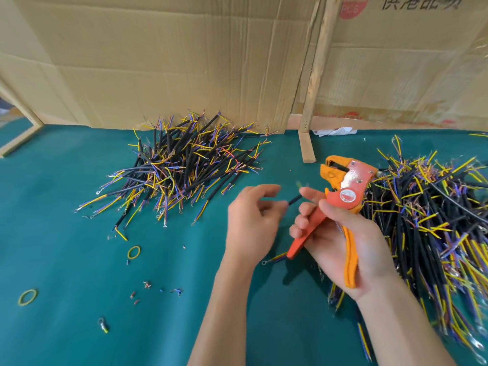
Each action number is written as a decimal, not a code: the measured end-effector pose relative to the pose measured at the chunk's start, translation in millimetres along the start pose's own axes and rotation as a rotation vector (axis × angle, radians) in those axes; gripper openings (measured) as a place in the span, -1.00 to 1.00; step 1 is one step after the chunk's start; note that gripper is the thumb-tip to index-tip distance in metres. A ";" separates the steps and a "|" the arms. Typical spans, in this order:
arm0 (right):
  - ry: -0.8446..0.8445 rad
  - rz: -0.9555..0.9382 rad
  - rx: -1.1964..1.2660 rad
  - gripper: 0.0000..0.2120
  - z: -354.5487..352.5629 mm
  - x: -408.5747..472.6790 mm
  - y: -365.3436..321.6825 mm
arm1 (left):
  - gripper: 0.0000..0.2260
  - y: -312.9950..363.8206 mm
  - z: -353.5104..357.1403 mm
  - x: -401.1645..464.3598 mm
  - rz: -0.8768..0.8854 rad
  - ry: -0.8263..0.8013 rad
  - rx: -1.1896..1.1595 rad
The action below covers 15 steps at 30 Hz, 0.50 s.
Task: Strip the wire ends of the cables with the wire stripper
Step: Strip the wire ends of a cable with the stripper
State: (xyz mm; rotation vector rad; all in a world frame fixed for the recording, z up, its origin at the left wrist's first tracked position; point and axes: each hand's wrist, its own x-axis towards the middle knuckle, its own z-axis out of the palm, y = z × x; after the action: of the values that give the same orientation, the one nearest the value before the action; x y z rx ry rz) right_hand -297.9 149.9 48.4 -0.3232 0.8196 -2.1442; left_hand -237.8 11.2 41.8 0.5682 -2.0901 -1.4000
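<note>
My right hand [340, 241] grips the orange wire stripper [343, 196] by its handles, jaws pointing up and away. My left hand [250, 220] holds a short black cable [294, 199] in its curled fingers, blurred by motion. The cable's upper end reaches toward the fingertips of my right hand, below and left of the stripper's jaws. Its lower end with coloured wires and a ring terminal [264, 262] shows under my wrists. One pile of black cables [182, 165] with yellow and blue wire ends lies on the green mat at the back. A larger pile [433, 217] lies at the right.
Cardboard sheets [184, 62] stand as a wall behind the mat, with a wooden strip [314, 83] leaning against them. Two yellow rubber bands [134, 252] [27, 297], bits of stripped insulation [148, 285] and a loose terminal [103, 324] lie on the green mat [66, 233].
</note>
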 end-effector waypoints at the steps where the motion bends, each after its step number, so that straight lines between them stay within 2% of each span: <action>1: -0.021 0.005 0.008 -0.59 -1.7 -0.1 -0.5 | -0.79 6.6 4.4 -2.3 -0.050 -0.148 -0.187; 2: -0.039 0.011 0.013 -0.55 -2.5 -0.2 -0.4 | -0.78 13.0 8.3 -5.0 -0.089 -0.258 -0.354; 3: -0.048 0.017 0.021 -0.53 -3.0 -0.2 0.0 | -0.75 16.1 9.6 -6.2 -0.095 -0.274 -0.413; 4: -0.046 0.022 0.031 -0.54 -2.9 0.0 0.5 | -0.73 16.6 7.6 -5.1 -0.083 -0.203 -0.369; 5: -0.039 0.031 0.044 -0.53 -2.3 0.2 1.1 | -0.73 13.8 1.8 -2.6 -0.062 -0.069 -0.229; 7: -0.015 0.057 0.067 -0.49 1.2 0.7 3.4 | -0.74 -4.5 -18.3 3.3 -0.009 0.247 0.244; 8: 0.013 0.075 0.081 -0.47 2.9 1.4 5.4 | -0.73 -13.9 -29.8 5.0 -0.044 0.320 0.421; 9: 0.056 0.088 0.094 -0.46 4.2 2.3 7.8 | -0.70 -21.4 -39.9 5.9 -0.122 0.326 0.529; 11: 0.171 0.092 0.089 -0.42 6.6 4.5 13.3 | -0.68 -28.0 -46.8 4.8 -0.254 0.294 0.579; 13: 0.281 0.073 0.075 -0.44 8.4 8.0 17.2 | -0.75 -28.0 -41.7 3.2 -0.249 0.321 0.596; 15: 0.383 0.028 0.041 -0.56 8.5 11.6 17.5 | -0.76 -25.9 -37.1 3.4 -0.218 0.344 0.645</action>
State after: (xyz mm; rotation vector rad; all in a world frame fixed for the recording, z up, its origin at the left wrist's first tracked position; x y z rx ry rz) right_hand -290.9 129.0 43.0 0.1265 0.9833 -2.2258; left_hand -215.1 -26.2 29.7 1.2264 -2.2075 -0.6294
